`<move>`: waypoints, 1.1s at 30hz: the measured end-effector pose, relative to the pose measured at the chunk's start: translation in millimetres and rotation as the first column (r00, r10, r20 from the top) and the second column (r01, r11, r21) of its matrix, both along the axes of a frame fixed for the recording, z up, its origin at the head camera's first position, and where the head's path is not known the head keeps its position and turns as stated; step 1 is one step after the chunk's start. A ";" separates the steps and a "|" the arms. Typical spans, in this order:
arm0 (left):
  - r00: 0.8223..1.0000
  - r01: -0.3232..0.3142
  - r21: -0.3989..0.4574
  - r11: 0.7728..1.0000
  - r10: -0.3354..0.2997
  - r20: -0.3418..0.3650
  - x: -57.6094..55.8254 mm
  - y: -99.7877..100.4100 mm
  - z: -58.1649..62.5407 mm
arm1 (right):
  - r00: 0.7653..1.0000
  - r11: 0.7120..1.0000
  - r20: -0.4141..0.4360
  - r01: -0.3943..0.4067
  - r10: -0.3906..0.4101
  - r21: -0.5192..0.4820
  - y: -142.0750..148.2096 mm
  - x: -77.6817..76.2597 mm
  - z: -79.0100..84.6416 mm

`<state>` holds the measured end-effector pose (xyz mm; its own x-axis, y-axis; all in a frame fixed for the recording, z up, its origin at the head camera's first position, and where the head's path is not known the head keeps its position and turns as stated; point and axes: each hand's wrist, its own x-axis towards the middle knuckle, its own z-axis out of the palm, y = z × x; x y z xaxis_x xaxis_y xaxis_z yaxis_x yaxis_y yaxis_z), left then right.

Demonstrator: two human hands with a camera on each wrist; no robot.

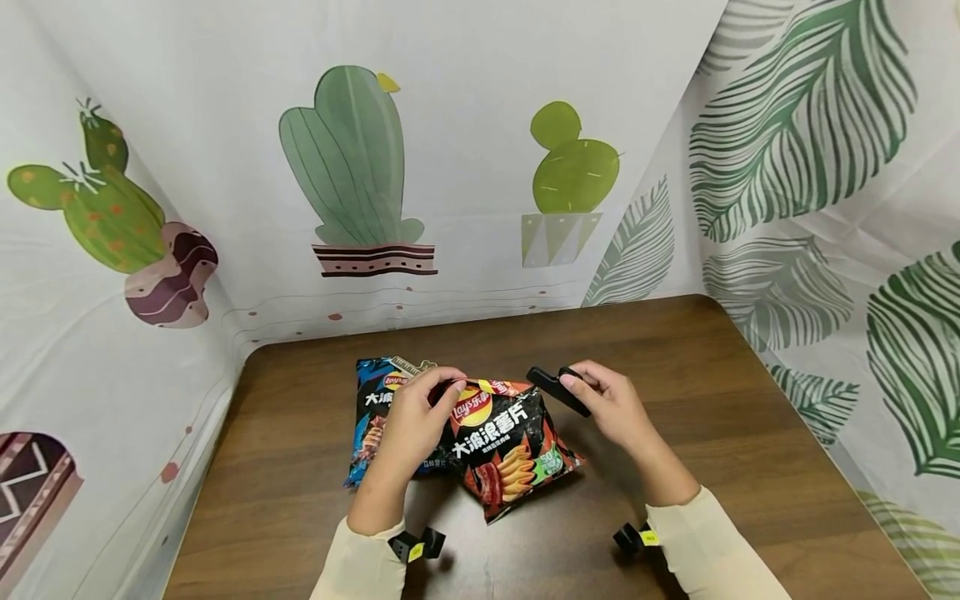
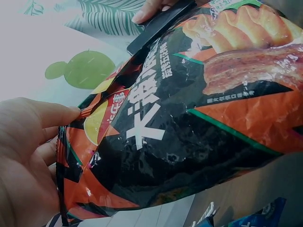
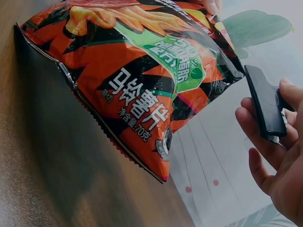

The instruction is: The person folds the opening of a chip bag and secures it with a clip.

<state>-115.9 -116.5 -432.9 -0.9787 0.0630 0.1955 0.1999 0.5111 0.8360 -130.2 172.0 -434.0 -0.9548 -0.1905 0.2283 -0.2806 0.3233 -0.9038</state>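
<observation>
A black and orange-red bag of Lay's chips point(image 1: 517, 450) stands tilted over the table, its front facing me. My left hand point(image 1: 414, 421) pinches the bag's folded top edge at its left end, thumb point(image 2: 66, 115) on the front side. Between thumb and fingers, my right hand point(image 1: 613, 407) holds a black bag clip point(image 3: 266, 101), a flat bar with a raised handle. One end of the clip overlaps the bag's top right corner in the head view. The right wrist view shows that end right at the corner.
Left of the held bag, partly behind my left forearm, lies a blue bag of Lay's chips point(image 1: 370, 421). A gold-coloured clip point(image 1: 408, 366) sits at its top. The brown wooden table point(image 1: 720, 442) ends at a printed curtain point(image 1: 480, 167).
</observation>
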 end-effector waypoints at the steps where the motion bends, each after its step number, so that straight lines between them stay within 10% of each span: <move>1: 1.000 0.000 0.001 1.000 0.000 0.000 0.0 0.1 0.1 | 1.000 1.000 -0.002 -0.003 0.003 0.006 0.1 -0.3 -0.4; 18: 1.000 -0.003 -0.001 1.000 0.003 0.001 0.6 0.1 1.9 | 0.999 0.995 -0.023 -0.027 0.029 0.092 -1.6 -1.7 2.8; 33: 1.000 -0.008 0.010 1.000 0.008 0.009 1.3 -0.8 2.4 | 0.990 0.988 0.020 -0.141 0.140 0.058 9.8 -17.9 -32.2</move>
